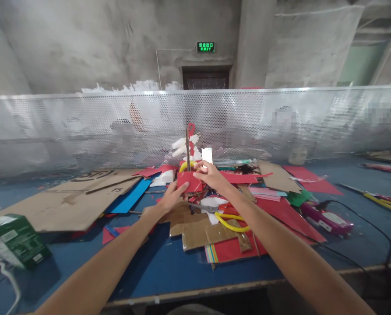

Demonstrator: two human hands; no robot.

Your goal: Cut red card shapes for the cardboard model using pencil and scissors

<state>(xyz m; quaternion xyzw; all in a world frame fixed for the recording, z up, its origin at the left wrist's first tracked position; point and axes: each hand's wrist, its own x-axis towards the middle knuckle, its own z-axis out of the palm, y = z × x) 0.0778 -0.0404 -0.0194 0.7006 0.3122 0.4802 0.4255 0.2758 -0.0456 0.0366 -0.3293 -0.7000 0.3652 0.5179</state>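
"What lies nearest?"

"A blue table [169, 271], near edge first. Beyond it, brown cardboard scraps [202, 232] and, over them, yellow-handled scissors [230, 216], the loop near the right forearm."

"State of the hands?"

"Left hand [174, 195]: thumb on the front of a red paper piece [185, 177], at its lower left; its fingers are mostly hidden, but it appears to grip. Right hand [211, 176]: fingers bent and narrow, thumb and fingertips at the upper right of the same piece. Whether they pinch it or merely touch it, I cannot tell."

"Position of the piece?"

"Between the hands, straight ahead of the person. A thin brown strip [187, 148] rises just behind its front face, long axis close to vertical. The right fingertips are nearer to that strip; the left hand is lower and farther from it."

"And beyond?"

"A red paper loop [191, 127] with white tufts [194, 139] beside the strip, a lit phone [207, 155] to their right, then a metal mesh screen [83, 127]. Farthest, a green exit sign [206, 47] on the wall."
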